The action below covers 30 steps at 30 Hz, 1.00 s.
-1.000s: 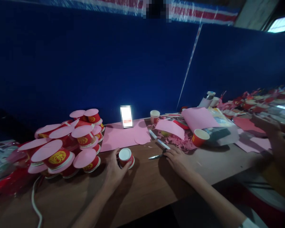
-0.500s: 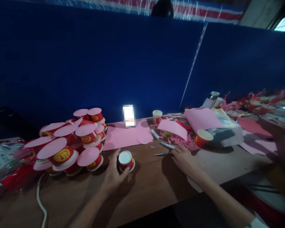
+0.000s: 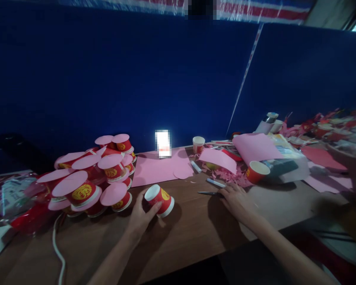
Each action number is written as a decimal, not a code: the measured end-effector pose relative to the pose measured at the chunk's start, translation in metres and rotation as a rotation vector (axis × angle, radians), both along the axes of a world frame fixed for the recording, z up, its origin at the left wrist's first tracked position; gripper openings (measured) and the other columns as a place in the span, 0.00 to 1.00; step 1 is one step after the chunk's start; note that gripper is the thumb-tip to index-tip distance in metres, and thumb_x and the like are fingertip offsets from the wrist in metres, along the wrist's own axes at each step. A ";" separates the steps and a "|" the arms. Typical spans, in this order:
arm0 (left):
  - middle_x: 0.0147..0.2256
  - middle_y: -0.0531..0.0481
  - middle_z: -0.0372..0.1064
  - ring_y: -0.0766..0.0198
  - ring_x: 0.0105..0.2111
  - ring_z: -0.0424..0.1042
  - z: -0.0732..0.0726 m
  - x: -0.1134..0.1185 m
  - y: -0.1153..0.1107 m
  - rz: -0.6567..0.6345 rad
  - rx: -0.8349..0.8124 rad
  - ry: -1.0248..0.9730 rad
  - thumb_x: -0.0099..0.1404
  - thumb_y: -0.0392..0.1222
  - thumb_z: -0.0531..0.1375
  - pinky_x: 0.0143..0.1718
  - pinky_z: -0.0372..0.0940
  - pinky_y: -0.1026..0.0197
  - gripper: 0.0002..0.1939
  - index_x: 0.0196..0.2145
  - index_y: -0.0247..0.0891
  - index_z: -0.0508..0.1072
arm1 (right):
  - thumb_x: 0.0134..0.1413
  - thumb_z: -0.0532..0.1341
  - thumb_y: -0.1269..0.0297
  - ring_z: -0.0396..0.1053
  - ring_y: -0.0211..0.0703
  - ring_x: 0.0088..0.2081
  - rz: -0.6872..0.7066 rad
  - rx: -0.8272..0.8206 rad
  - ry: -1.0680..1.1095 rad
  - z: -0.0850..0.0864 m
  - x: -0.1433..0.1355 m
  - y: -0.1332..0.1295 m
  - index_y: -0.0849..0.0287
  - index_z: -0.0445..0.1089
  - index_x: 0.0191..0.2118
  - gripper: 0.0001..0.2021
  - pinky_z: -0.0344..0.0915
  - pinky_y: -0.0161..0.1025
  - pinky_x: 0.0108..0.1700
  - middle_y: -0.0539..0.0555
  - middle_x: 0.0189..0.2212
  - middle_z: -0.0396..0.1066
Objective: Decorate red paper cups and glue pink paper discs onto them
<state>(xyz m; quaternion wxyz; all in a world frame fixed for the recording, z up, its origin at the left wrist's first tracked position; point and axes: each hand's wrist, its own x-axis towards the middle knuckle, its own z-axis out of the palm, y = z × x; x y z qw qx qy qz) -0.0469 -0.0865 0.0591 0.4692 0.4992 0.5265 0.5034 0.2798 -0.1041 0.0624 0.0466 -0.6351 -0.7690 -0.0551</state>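
My left hand (image 3: pixel 142 213) is closed around an upturned red paper cup (image 3: pixel 163 201) with a yellow emblem, tilted and lifted off the table. Its white base points up and to the left. My right hand (image 3: pixel 235 200) rests on the table with its fingers curled over the hidden handle end of what looks like a pair of scissors; the narrow metal blades (image 3: pixel 207 193) stick out to the left. Just above those fingertips lies a white tube or pen (image 3: pixel 216 182). Left of my left hand stand stacked red cups topped with pink paper discs (image 3: pixel 70 183).
Pink paper sheets (image 3: pixel 160 168) lie at the back beside a bright, pixelated phone-like screen (image 3: pixel 163 143). An open paper cup (image 3: pixel 257 172) leans among pink scraps (image 3: pixel 225 174). A white cable (image 3: pixel 57 247) crosses the front left. A co-worker's blurred arm (image 3: pixel 348 166) is at the right.
My left hand has tilted the cup and raised it from the table, turning its rim to the right. My right hand stays over the scissors. The view has shifted slightly.
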 end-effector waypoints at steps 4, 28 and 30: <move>0.41 0.47 0.70 0.59 0.41 0.70 0.013 0.002 -0.009 -0.049 -0.189 -0.350 0.49 0.45 0.67 0.45 0.65 0.57 0.31 0.50 0.37 0.64 | 0.52 0.61 0.69 0.61 0.53 0.49 -0.007 -0.008 0.003 0.000 0.000 -0.001 0.57 0.71 0.41 0.09 0.58 0.47 0.50 0.57 0.40 0.72; 0.50 0.40 0.63 0.48 0.52 0.63 -0.030 -0.010 -0.002 -0.038 0.145 0.486 0.52 0.47 0.62 0.54 0.57 0.45 0.31 0.52 0.38 0.59 | 0.55 0.57 0.68 0.61 0.50 0.50 0.126 0.079 0.112 0.009 -0.006 0.020 0.55 0.68 0.48 0.14 0.56 0.47 0.53 0.57 0.44 0.69; 0.52 0.40 0.61 0.47 0.53 0.61 -0.034 -0.011 -0.003 -0.034 0.175 0.504 0.50 0.48 0.63 0.54 0.56 0.44 0.36 0.55 0.39 0.56 | 0.56 0.56 0.68 0.61 0.49 0.49 0.146 0.069 0.095 0.011 -0.008 0.028 0.56 0.68 0.48 0.13 0.55 0.47 0.53 0.57 0.42 0.70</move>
